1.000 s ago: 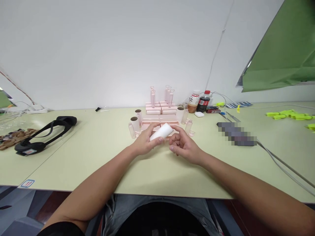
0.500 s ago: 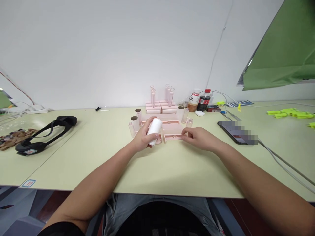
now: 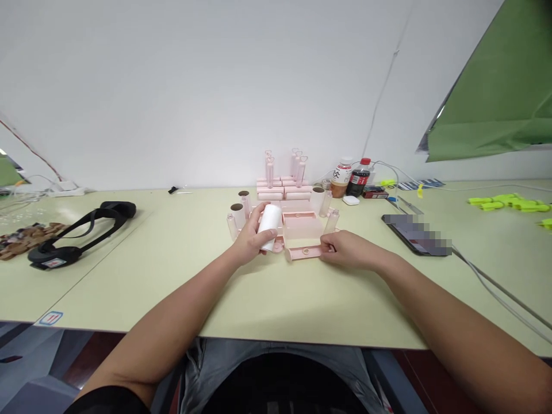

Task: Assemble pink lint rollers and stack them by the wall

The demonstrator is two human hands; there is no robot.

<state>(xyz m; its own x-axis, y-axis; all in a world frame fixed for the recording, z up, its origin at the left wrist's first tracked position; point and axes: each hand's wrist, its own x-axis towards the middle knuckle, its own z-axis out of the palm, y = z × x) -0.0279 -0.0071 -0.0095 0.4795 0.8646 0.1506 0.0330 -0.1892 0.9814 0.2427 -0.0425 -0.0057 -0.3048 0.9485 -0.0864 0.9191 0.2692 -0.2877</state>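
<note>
Tilted in my left hand (image 3: 250,236) is a smooth white roll (image 3: 270,221), fingers wrapped round it, over the left side of several pink plastic parts. My right hand (image 3: 345,248) pinches the right end of a long pink half-shell (image 3: 304,252) with a small round emblem; its fingertips are partly hidden. Another open pink shell (image 3: 298,215) lies just beyond. Left of my left hand stand upright rolls with brown cores (image 3: 237,215) and a clear pink handle (image 3: 232,226). Another clear pink handle (image 3: 332,221) stands beside my right hand.
Pink cylinders (image 3: 297,195) lie by the wall beneath upright handles with heart-shaped loops (image 3: 301,171). Behind right are a cola bottle (image 3: 357,179) and another drink bottle (image 3: 340,178). A phone (image 3: 414,234) with a cable lies right, a black headset (image 3: 81,238) left.
My right hand has drawn the pink half-shell toward me, apart from the shell behind it. The white roll in my left hand is held slightly more upright.
</note>
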